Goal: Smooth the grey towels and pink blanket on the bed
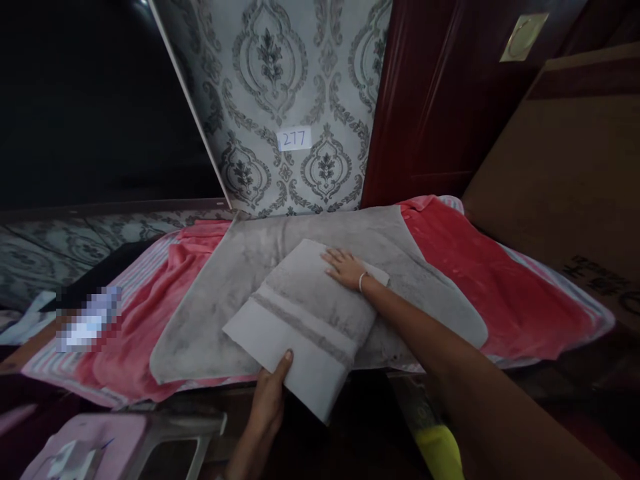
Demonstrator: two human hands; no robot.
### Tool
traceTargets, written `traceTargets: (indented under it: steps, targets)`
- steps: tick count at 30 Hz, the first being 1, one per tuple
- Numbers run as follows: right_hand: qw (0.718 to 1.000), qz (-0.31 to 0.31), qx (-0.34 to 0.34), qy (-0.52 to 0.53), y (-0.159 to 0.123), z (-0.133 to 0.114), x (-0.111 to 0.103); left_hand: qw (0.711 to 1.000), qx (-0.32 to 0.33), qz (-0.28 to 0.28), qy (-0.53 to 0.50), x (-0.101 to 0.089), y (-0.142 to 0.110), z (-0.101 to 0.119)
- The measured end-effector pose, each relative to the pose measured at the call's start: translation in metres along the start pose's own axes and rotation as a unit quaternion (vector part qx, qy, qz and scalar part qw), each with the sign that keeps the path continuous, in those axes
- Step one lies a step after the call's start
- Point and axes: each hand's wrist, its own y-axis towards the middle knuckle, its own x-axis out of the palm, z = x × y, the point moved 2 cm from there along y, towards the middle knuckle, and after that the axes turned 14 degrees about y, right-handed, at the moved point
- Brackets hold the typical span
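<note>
Towel: folded, lying aslant on the gray cloth near its middle, its nearest corner jutting past the front edge.
Markings: a darker gray band crosses the towel; the part nearest the wearer is pale and smooth, and whether it is a separate sheet cannot be told.
Left hand: clamped on the towel's near edge, thumb on top, fingers hidden beneath.
Right hand: laid flat on the towel's far part, fingers extended, grasping nothing; a bracelet circles the wrist.
Hands: well apart, at opposite edges of the towel.
Gray cloth: spread over a red blanket, which shows on both sides with striped borders.
Backdrop: patterned wallpaper bearing a note marked 277.
Flanks: black screen left, carton right.
</note>
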Motion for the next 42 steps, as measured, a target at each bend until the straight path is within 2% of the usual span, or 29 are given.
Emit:
traceTargets:
  steps: [2,4,7,9,11,12,14,15,17,20,25,27,30,33,34,36,37,39,41,42]
  targets:
    - [0.998,0.008,0.055,0.005,0.006,0.022,-0.012,1.000,-0.008,-0.008,-0.005,-0.001,0.000,-0.001]
    - [0.997,0.003,0.082,0.015,0.008,0.031,-0.019,1.000,-0.023,-0.017,-0.013,-0.003,0.000,-0.002]
    - [0.992,0.009,0.121,0.016,0.009,0.023,-0.024,0.999,-0.033,-0.027,-0.028,-0.011,0.004,0.002]
    - [0.992,0.045,0.117,0.004,0.010,0.002,-0.023,0.999,-0.011,-0.009,-0.044,-0.019,0.009,0.012]
    - [0.997,0.062,0.036,-0.004,0.012,-0.032,-0.015,0.998,0.015,0.022,-0.054,-0.026,0.014,0.028]
    - [0.999,0.045,-0.026,-0.004,0.012,-0.052,-0.007,0.998,0.024,0.033,-0.056,-0.029,0.017,0.036]
    - [0.989,-0.027,-0.145,0.008,0.015,-0.086,0.013,0.997,0.028,0.050,-0.053,-0.032,0.023,0.051]
    - [0.981,-0.062,-0.183,0.015,0.017,-0.097,0.021,0.997,0.026,0.056,-0.049,-0.032,0.026,0.056]
    - [0.973,-0.097,-0.210,0.022,0.027,-0.103,0.032,0.997,0.023,0.071,-0.034,-0.032,0.031,0.060]
    - [0.983,-0.081,-0.162,0.016,0.056,-0.076,0.025,0.996,0.028,0.086,-0.027,-0.032,0.037,0.055]
    - [0.997,-0.069,0.019,0.033,0.103,-0.005,-0.002,0.996,0.010,0.080,-0.041,-0.035,0.041,0.044]
    - [0.996,-0.072,0.042,0.040,0.110,0.010,-0.008,0.995,0.014,0.089,-0.046,-0.036,0.042,0.043]
    - [0.995,-0.073,0.054,0.043,0.111,0.015,-0.014,0.994,0.023,0.098,-0.040,-0.036,0.043,0.044]
    - [0.996,-0.031,0.080,0.034,0.100,-0.003,-0.016,0.995,0.037,0.090,-0.028,-0.034,0.042,0.045]
    - [0.997,0.000,0.067,0.023,0.093,-0.016,-0.014,0.995,0.043,0.087,-0.029,-0.034,0.041,0.046]
    - [0.999,0.044,-0.018,0.005,0.077,-0.051,-0.004,0.994,0.055,0.086,-0.036,-0.032,0.040,0.047]
    - [0.996,0.038,-0.085,0.002,0.068,-0.071,0.005,0.994,0.059,0.086,-0.039,-0.031,0.040,0.047]
    - [0.977,-0.035,-0.212,0.012,0.053,-0.105,0.027,0.993,0.071,0.087,-0.042,-0.031,0.040,0.046]
    - [0.960,-0.106,-0.259,0.021,0.046,-0.123,0.043,0.992,0.085,0.085,-0.045,-0.031,0.040,0.045]
    - [0.962,-0.118,-0.245,0.018,0.048,-0.123,0.045,0.991,0.091,0.083,-0.047,-0.031,0.040,0.044]
